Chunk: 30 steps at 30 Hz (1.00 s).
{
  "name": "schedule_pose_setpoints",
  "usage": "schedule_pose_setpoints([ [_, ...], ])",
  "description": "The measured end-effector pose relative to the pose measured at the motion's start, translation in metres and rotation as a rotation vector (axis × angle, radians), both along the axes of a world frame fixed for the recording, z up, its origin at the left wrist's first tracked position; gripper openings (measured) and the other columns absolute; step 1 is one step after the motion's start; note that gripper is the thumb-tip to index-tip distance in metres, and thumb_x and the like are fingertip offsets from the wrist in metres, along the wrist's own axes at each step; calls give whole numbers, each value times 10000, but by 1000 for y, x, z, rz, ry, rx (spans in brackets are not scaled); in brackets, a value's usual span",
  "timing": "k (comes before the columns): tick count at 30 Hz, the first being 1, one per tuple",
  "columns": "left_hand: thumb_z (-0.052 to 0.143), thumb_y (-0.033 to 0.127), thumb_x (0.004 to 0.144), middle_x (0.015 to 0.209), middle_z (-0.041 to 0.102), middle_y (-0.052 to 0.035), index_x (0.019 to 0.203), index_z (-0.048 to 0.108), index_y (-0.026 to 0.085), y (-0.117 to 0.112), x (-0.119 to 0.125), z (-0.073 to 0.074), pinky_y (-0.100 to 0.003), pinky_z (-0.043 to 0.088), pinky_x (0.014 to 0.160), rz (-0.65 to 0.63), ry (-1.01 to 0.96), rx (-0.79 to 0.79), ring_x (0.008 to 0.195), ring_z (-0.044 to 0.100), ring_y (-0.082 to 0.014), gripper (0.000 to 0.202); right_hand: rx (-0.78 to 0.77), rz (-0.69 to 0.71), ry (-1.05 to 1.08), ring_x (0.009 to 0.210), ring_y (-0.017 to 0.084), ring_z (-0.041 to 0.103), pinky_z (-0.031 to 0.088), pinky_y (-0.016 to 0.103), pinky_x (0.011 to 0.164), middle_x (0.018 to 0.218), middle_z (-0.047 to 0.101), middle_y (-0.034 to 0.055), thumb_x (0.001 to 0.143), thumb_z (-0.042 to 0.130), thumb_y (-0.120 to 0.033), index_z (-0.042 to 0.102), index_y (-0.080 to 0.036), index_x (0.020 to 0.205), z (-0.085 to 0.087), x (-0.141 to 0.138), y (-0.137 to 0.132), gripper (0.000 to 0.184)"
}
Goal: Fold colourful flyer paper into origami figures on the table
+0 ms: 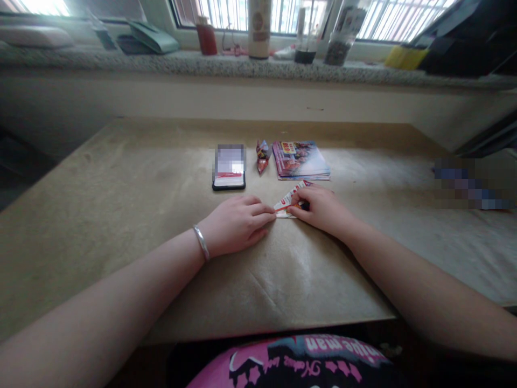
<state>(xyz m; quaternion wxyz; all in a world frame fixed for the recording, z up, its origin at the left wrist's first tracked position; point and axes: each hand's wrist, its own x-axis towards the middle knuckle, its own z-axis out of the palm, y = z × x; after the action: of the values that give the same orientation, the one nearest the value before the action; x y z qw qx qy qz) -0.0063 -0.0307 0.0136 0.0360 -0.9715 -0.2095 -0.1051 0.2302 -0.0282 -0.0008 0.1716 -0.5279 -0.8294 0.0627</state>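
A small folded sheet of printed paper [284, 203], white with red and orange patches, lies on the table between my hands. My left hand [240, 223], with a silver bangle at its wrist, rests palm down, its fingertips on the paper's left corner and its fingers stretched out. My right hand [319, 207] pinches the paper's right part between thumb and curled fingers, which hide some of it. Just beyond lie a stack of colourful printed sheets [302, 160] and a small folded paper piece [263, 156]. A phone [229, 167] lies left of these, its screen lit and blurred out.
The table [133, 215] has a beige cover. A speckled stone windowsill [173, 64] behind it carries a red bottle [207, 36], a tall pale bottle [259, 29], clear containers and a yellow object [405, 56]. A pixelated item [470, 186] lies at the table's right side.
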Motion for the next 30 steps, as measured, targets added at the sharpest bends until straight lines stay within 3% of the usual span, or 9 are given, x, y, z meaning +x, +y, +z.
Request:
schedule_pose_setpoints([
  [9,511,280,890,1153,631,-75,1155,587,172,-2,2,-2,-365,493,869,10,-16,0,1024,563,-217,297,-114,-43,161,743,166,571,408,263,658,867,665,52,770,587,-271,662,-179,896,-3,13,1,173],
  [23,493,304,885,1129,624,-67,1222,558,201,-6,10,0,-376,479,854,66,37,-4,1005,551,-232,359,-170,-128,202,661,153,545,396,259,583,791,644,36,734,616,-296,589,-184,789,-4,24,4,128],
  [30,480,210,874,1284,574,-61,1211,550,161,-4,9,-6,-370,436,999,-4,-51,-45,1204,489,-222,348,-203,-204,178,560,133,488,351,252,497,662,571,-8,713,644,-382,524,-206,784,-4,33,6,225],
])
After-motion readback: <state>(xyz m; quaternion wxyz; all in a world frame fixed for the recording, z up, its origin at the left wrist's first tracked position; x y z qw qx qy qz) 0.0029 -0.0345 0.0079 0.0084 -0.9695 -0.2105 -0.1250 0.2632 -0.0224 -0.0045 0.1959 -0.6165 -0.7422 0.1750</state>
